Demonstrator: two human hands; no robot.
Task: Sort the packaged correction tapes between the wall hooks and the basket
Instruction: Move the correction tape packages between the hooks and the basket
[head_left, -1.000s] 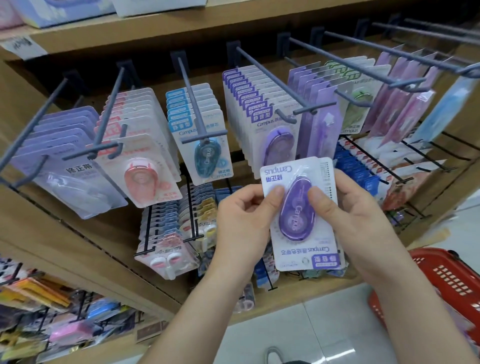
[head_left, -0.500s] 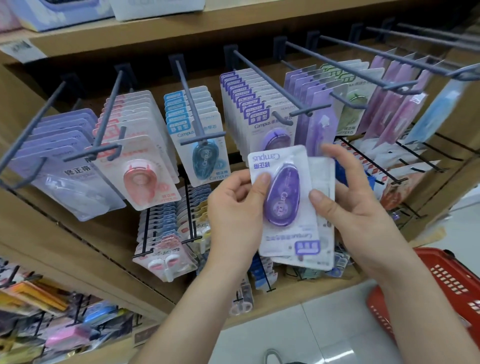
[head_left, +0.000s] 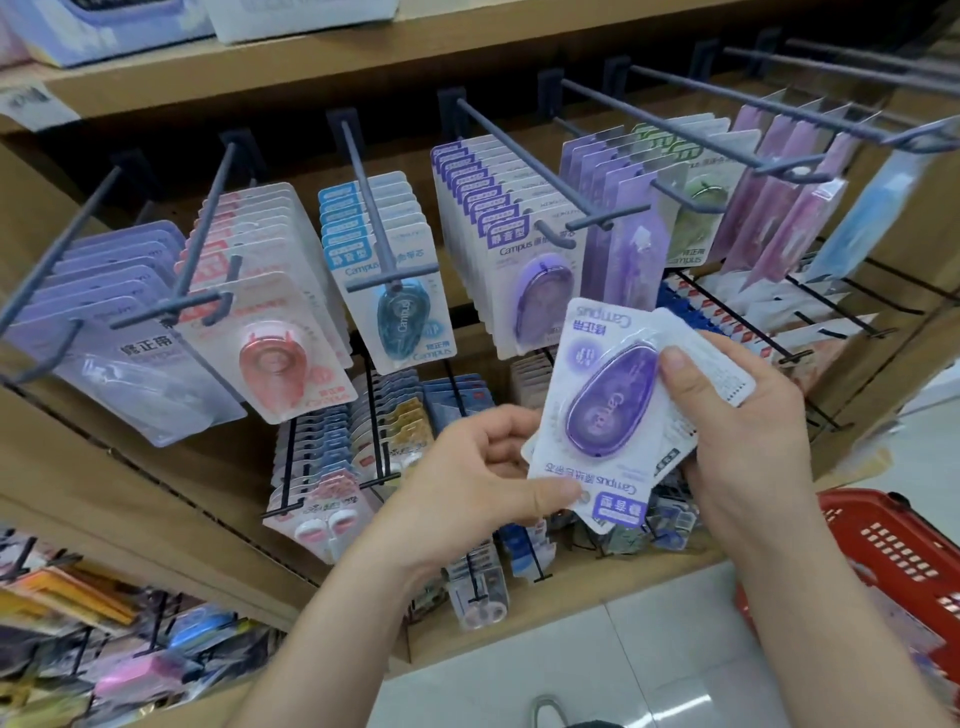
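Below the purple-row hook (head_left: 519, 162), the front purple pack (head_left: 597, 405) has fanned off the stack (head_left: 722, 374). The left hand (head_left: 467, 483) pinches its lower corner and the right hand (head_left: 743, 431) grips the stack. 1 pack looks singled out for sorting.

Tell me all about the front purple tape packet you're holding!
The purple correction tape pack is a white card with a clear bubble over an oval purple dispenser marked Campus. It is upside down, tilted. The left hand pinches its lower corner; the right hand presses its bubble; another pack lies behind.
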